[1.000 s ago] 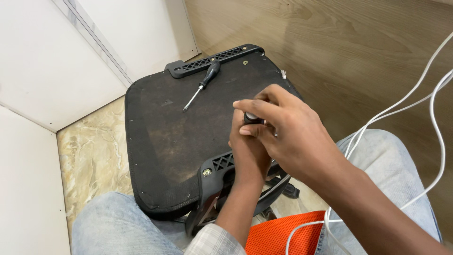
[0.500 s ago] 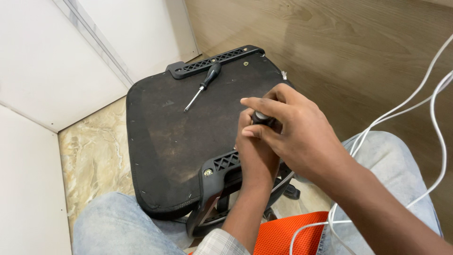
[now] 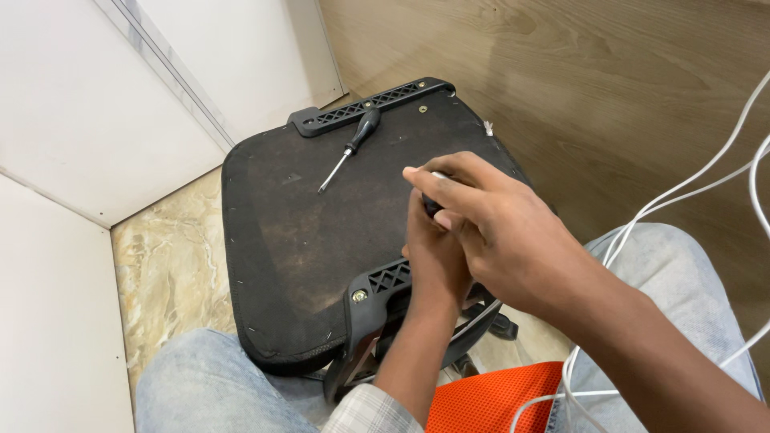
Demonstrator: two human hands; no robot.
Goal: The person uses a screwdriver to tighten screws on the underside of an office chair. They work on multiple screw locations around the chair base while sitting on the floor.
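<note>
A black upturned chair seat (image 3: 305, 232) rests on my lap, its underside up. My left hand (image 3: 433, 265) and my right hand (image 3: 501, 232) meet over its right side, and both close around a small dark knob-like part (image 3: 433, 204) that is mostly hidden by the fingers. A black plastic bracket (image 3: 377, 293) with a bolt is fixed to the seat just below my left hand. A screwdriver (image 3: 349, 148) with a black handle lies loose on the far part of the seat, near a second black bracket (image 3: 369, 104).
White wall panels (image 3: 120, 104) stand to the left. A marble-patterned floor (image 3: 168, 265) shows beside the seat and a wood-look floor (image 3: 609, 96) beyond it. White cables (image 3: 682, 192) run across my right knee. Orange mesh (image 3: 497, 397) lies near my lap.
My right hand has shifted a little around the small dark part, its fingers turning over it. The seat and the screwdriver have stayed where they were.
</note>
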